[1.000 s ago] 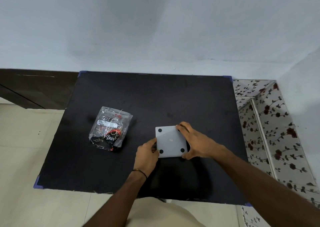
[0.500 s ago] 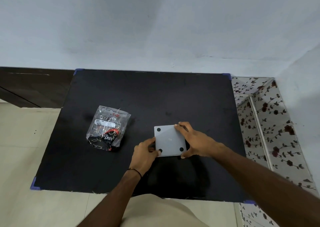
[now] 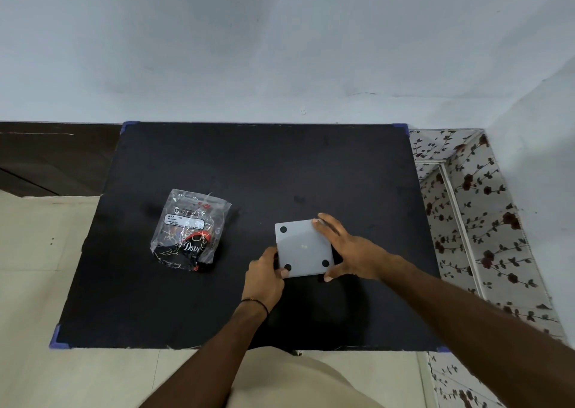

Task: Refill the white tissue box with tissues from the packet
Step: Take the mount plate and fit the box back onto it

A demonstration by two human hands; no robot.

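Nearest the tabletop's [image 3: 357,174] front edge, right of its middle, both hands close on the white tissue box [image 3: 303,247]. The left hand [image 3: 264,278] pinches its near-left corner, thumb on the upturned face and fingers tucked down the left side, while the right hand [image 3: 350,249] spans the right side, fingertips [image 3: 317,222] on the far-right corner and thumb at the near-right one. The face showing is a plain panel with dark round dots at three corners, the fourth corner being under the right hand; these look like feet, so the box seems to lie bottom up. That would explain the two-sided hold: probably the base panel is what comes off, and bracing opposite edges lets one hand steady the body while the other lifts or slides the panel. No gap between panel and body shows yet, so the box looks unopened. Farther back and toward the left edge, well apart from the box, the packet [image 3: 189,230] lies flat, a crinkled clear wrapper with a label and dark printing, within easy reach of the left hand once the box is open.
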